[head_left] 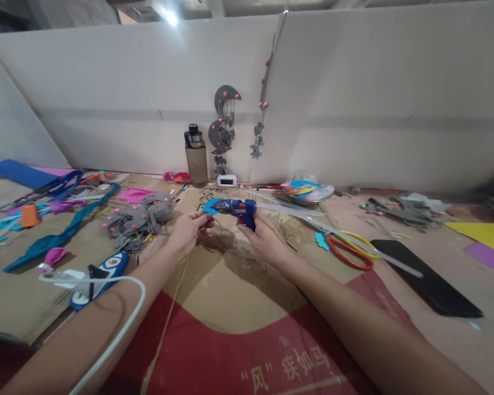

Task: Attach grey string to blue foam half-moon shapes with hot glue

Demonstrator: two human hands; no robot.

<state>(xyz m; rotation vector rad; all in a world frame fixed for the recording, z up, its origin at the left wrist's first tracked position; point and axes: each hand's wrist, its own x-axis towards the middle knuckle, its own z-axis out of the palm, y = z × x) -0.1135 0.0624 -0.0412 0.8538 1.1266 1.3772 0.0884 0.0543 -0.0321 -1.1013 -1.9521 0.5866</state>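
In the middle of the head view, my right hand [265,238] is wrapped round the handle of a blue hot glue gun [242,208], with a glue stick at its back end. The gun's nose points left, toward my left hand [191,230]. Pinched between my left fingers is a small bright-blue cut-out piece [209,205], close to the gun's nozzle; whether they touch I cannot tell. Both hands are above a brown and red cardboard sheet [230,307].
Left lie grey felt pieces with yarn [142,216], a teal strip [66,236] and a blue-white power strip [101,280]. Right are scissors [349,252] and a black phone-like slab [428,277]. A bottle [196,162] and small clock [226,180] stand behind. A white cable [135,312] crosses my left forearm.
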